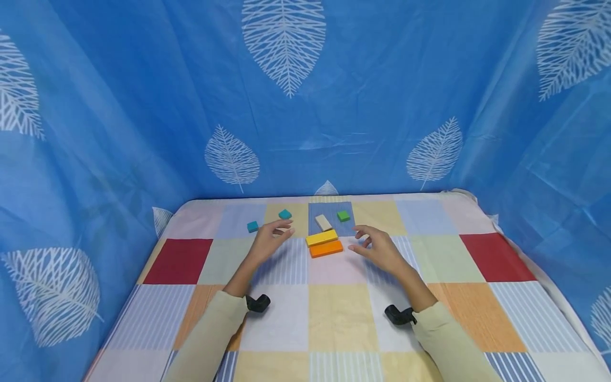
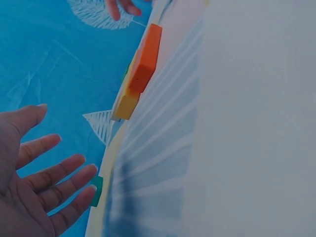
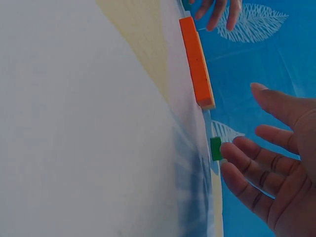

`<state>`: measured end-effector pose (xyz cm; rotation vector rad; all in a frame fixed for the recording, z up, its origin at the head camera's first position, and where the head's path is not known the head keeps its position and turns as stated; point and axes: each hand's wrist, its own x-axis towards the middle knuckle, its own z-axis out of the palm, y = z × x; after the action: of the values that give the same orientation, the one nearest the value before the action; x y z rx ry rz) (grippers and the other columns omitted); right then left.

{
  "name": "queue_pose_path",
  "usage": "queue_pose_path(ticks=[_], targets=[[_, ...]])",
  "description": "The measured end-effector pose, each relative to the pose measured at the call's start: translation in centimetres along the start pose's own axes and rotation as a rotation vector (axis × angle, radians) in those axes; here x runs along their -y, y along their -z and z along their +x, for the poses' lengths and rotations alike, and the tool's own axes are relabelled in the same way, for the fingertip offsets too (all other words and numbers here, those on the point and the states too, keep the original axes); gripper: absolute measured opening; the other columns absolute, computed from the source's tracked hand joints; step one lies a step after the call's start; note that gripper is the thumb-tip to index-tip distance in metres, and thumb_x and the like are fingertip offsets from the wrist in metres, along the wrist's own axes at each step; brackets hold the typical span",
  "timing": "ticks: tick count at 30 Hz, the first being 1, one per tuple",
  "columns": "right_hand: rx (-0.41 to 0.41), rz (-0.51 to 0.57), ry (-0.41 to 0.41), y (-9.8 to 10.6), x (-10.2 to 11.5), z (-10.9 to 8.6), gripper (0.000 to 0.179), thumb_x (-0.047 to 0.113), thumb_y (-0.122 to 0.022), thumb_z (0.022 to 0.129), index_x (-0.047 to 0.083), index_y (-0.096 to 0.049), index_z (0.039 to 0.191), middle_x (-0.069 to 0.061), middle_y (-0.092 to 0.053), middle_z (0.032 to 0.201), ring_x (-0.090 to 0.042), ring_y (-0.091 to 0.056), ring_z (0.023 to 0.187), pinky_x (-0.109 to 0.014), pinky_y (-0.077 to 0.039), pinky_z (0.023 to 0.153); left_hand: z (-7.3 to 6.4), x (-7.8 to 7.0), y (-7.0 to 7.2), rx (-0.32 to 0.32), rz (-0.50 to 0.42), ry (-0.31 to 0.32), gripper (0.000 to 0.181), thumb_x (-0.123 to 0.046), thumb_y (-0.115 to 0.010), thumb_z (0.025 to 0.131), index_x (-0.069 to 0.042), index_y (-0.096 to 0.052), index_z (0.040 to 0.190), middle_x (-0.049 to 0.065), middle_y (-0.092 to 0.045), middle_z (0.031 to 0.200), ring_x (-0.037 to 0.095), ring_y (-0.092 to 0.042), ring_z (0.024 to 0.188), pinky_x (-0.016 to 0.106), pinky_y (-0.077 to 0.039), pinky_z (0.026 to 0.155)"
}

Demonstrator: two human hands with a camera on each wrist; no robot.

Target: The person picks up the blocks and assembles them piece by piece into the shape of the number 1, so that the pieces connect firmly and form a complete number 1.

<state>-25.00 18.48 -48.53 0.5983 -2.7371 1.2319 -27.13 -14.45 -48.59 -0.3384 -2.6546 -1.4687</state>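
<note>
An orange block point(image 1: 326, 249) lies side by side with a yellow block point(image 1: 322, 237) on the patchwork cloth, between the two hands. Just behind them is a cream block point(image 1: 323, 223), with a small green block point(image 1: 343, 216) to its right. Left of these, a teal pointed block point(image 1: 285, 214) and a teal block point(image 1: 252, 227) sit close to the left hand. My left hand point(image 1: 270, 240) hovers left of the yellow block, fingers spread and holding nothing. On the other side, my right hand point(image 1: 377, 247) is held in the air with relaxed fingers, its palm bare in the right wrist view.
The patchwork cloth point(image 1: 339, 318) covers the table. A blue curtain point(image 1: 353, 106) with white leaf prints hangs behind and along both sides. Each wrist wears a black camera, one at the left point(image 1: 258, 303) and one at the right point(image 1: 400, 315).
</note>
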Motion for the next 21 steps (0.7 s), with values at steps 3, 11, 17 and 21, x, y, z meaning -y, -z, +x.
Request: queue_pose_path(ticks=[3,11,17,21], targets=[[0.004,0.022,-0.013,-0.5,0.0,0.3,0.051,0.017,-0.079,0.09,-0.001,-0.061,0.135,-0.015,-0.069,0.112,-0.021,-0.065,0.084,-0.033,-0.055,0.071,0.2,0.0,-0.4,0.011,-0.031,-0.012,0.039,-0.021,-0.069,0.098,-0.008,-0.066,0.135,0.015,-0.069,0.124,0.035,-0.068,0.106,0.048,-0.056,0.089],[0.041,0.023,-0.037,-1.8,0.1,0.9,0.046,0.015,-0.078,0.09,0.0,-0.064,0.131,-0.012,-0.069,0.109,-0.019,-0.062,0.083,-0.031,-0.054,0.07,0.3,1.0,-1.2,0.005,-0.02,-0.04,0.037,-0.018,-0.07,0.097,-0.008,-0.067,0.132,0.015,-0.071,0.121,0.034,-0.07,0.103,0.047,-0.056,0.09],[0.04,0.024,-0.067,-2.2,0.3,1.1,0.043,0.014,-0.079,0.088,0.0,-0.066,0.127,-0.013,-0.07,0.108,-0.018,-0.061,0.081,-0.029,-0.053,0.069,0.5,1.5,-1.6,0.022,-0.018,-0.076,0.036,-0.018,-0.071,0.097,-0.009,-0.068,0.131,0.014,-0.071,0.12,0.033,-0.07,0.103,0.048,-0.056,0.09],[0.041,0.029,-0.062,-2.4,0.3,1.1,0.041,0.013,-0.08,0.088,0.0,-0.068,0.125,-0.013,-0.07,0.107,-0.018,-0.06,0.079,-0.028,-0.052,0.067,0.5,1.6,-1.8,0.045,-0.019,-0.103,0.034,-0.018,-0.073,0.095,-0.009,-0.07,0.128,0.011,-0.071,0.12,0.03,-0.07,0.099,0.046,-0.057,0.089]])
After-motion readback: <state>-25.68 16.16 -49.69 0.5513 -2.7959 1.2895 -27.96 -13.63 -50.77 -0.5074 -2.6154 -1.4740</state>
